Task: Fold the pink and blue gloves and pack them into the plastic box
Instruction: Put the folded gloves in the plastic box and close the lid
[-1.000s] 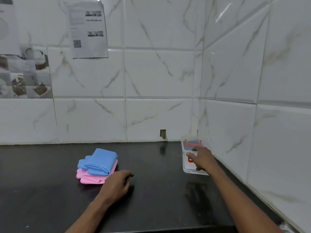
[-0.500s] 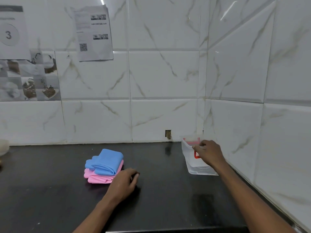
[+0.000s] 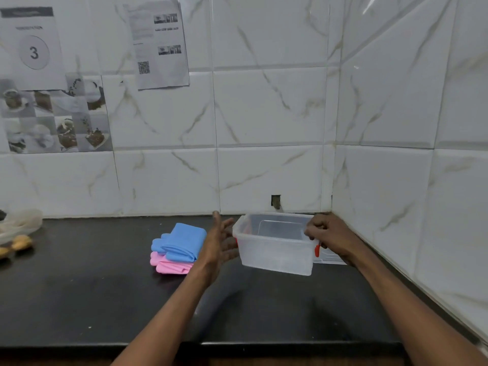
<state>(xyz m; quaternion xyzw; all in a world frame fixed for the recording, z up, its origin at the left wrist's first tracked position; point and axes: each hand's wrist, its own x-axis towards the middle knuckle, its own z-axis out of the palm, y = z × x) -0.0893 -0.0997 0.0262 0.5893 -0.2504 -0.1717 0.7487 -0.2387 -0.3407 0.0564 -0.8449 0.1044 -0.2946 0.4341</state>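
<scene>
A clear plastic box (image 3: 274, 249) with red clips hangs in the air above the black counter, its open top facing me. My right hand (image 3: 327, 237) grips its right rim, fingers curled over the edge. My left hand (image 3: 220, 241) is beside the box's left wall with straight, spread fingers, touching or nearly touching it. The folded blue glove (image 3: 182, 241) lies on top of the folded pink glove (image 3: 169, 265) on the counter, just left of my left hand.
The box's lid (image 3: 330, 257) lies flat on the counter by the right wall, behind my right wrist. A crumpled clear bag and some brown items (image 3: 15, 233) sit at the far left. Tiled walls close the back and right sides.
My right hand has lifted the box off its lid and carried it left toward the middle. My left hand rose from the counter to the box's left side.
</scene>
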